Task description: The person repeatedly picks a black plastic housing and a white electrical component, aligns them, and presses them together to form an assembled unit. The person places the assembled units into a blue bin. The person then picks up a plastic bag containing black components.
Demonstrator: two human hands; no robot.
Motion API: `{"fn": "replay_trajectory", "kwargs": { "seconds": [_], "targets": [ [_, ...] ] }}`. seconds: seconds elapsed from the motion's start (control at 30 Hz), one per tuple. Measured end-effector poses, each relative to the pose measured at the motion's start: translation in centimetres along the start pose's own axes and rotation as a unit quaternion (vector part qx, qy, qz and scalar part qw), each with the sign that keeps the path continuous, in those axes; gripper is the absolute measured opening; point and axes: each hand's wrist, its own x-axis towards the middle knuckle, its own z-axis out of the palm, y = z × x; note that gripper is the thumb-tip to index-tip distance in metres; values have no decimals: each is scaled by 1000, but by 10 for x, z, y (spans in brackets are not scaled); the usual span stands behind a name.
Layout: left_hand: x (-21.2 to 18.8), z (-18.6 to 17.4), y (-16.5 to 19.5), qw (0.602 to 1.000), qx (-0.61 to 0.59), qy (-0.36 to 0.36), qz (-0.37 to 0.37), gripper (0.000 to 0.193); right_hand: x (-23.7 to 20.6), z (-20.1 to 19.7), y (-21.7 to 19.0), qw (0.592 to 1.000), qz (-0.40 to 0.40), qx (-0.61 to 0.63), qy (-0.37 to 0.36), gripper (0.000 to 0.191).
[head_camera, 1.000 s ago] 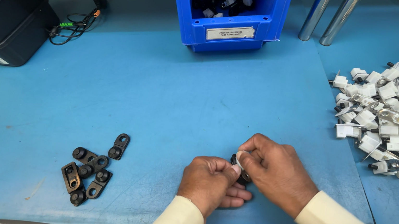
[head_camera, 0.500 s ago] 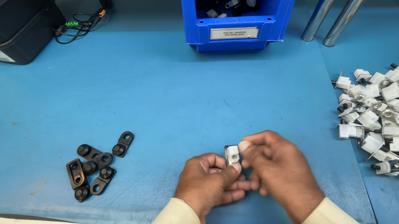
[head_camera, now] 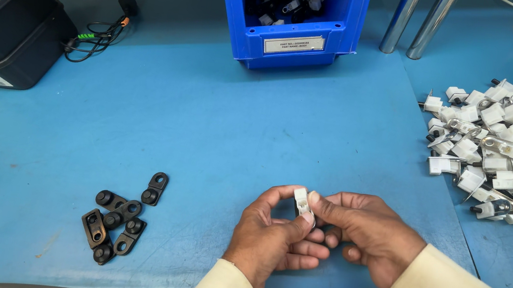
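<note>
Both hands meet over the blue table's near edge around one small white plastic part with a metal piece (head_camera: 302,201). My left hand (head_camera: 272,241) pinches it from below with thumb and fingers. My right hand (head_camera: 368,232) presses on it from the right with the thumb and forefinger. A small heap of black plastic clips (head_camera: 120,218) lies to the left of my hands. A large pile of white plastic parts with metal lugs (head_camera: 504,161) lies at the right.
A blue bin (head_camera: 289,17) holding black and white parts stands at the back centre. At the back left sits a black case (head_camera: 0,24), with a cable (head_camera: 96,39) beside it. Two metal posts (head_camera: 417,19) rise behind the bin's right side.
The white part has come up into view between my fingertips, and both hands have shifted slightly. The heaps on the table have not moved.
</note>
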Motion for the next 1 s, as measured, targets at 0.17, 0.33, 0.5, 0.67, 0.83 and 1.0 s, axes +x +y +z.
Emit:
{"fn": "replay_trajectory", "kwargs": {
  "seconds": [0.17, 0.33, 0.5, 0.67, 0.83, 1.0],
  "targets": [
    [4, 1, -9, 999, 30, 23, 38, 43, 13, -6, 1, 1000, -2, -4, -25, 28],
    [10, 10, -16, 991, 55, 100, 69, 39, 11, 13, 9, 996, -61, 7, 69, 20],
    [10, 7, -14, 992, 38, 94, 71, 37, -10, 29, 15, 983, -129, -28, 131, 28],
    [8, 8, -10, 996, -20, 71, 45, 40, -16, 16, 7, 990, -103, 40, 87, 37],
    [5, 11, -8, 998, 0, 29, 57, 41, -9, 7, 7, 999, -47, 11, 19, 36],
    [4, 9, -5, 997, 65, 14, 47, 36, 7, -7, 4, 998, -9, 47, -43, 27]
  ]
}}
